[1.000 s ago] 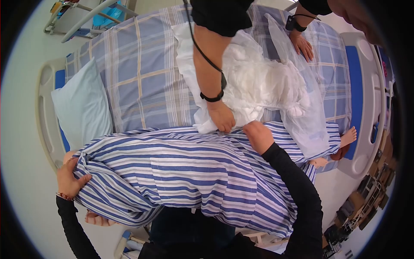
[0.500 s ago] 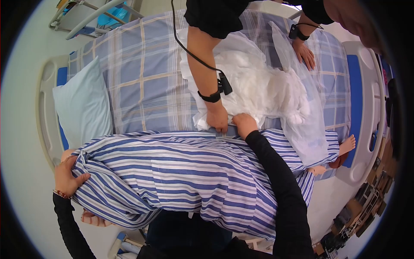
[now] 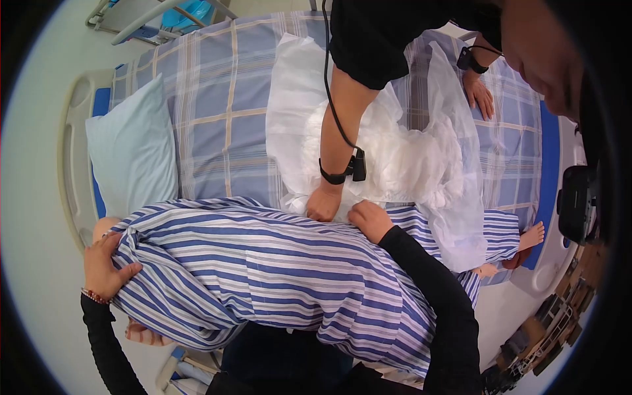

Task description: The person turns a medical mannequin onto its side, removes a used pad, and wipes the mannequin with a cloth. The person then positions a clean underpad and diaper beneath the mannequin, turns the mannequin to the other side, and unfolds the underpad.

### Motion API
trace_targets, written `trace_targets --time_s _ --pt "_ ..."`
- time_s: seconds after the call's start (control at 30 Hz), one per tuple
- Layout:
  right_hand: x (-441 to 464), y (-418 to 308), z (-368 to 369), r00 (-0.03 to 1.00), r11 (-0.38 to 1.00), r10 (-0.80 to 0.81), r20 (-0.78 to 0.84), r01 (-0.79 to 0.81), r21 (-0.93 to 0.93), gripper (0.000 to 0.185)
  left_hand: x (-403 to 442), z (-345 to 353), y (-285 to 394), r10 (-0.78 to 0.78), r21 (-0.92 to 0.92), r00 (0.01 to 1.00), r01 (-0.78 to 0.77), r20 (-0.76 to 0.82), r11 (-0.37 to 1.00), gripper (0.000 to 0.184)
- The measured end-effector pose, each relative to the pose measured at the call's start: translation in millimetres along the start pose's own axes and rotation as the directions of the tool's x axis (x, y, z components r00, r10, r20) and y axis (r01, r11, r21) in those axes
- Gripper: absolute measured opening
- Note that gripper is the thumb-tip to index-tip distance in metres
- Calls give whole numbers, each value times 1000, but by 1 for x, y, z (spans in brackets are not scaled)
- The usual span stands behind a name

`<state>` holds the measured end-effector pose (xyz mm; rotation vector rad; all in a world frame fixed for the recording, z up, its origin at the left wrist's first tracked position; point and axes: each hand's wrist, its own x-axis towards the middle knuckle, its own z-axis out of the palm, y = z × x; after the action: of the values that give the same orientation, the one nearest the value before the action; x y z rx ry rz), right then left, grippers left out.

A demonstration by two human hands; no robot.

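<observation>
A figure in blue-and-white striped pyjamas, seemingly a care manikin, lies on its side along the near edge of the bed. My left hand rests on its shoulder, thumb spread apart over the striped cloth. Behind its back a white adult diaper lies bunched up with thin sheeting. My right hand pinches the diaper's near edge, close against the pyjamas. Just left of it, a co-worker's closed hand presses down at the same edge; what its fingers hold is hidden.
The co-worker's other hand lies flat on the checked sheet. A cable hangs along their forearm. A pale blue pillow is at the left, beside the headboard. Another bed board closes the right end.
The co-worker's near hand has moved slightly left and down along the diaper's edge, and the diaper lies more spread out at its left. My left hand stays on the shoulder.
</observation>
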<state>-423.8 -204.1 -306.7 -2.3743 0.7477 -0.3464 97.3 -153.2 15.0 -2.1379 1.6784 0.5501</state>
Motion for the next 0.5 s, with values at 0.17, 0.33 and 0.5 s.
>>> trace_targets --time_s 0.17,0.33,0.5 --pt "19 5 14 986 995 -66 155 76 -59 18 2 -4 6 5 -47 1000 -5 13 999 62" --pt "17 14 25 943 979 13 333 56 -196 16 1 -6 9 10 -3 999 -10 34 1000 63" --pt "28 5 24 964 946 -13 266 98 -309 15 2 -4 6 -3 -21 1000 3 29 1000 63"
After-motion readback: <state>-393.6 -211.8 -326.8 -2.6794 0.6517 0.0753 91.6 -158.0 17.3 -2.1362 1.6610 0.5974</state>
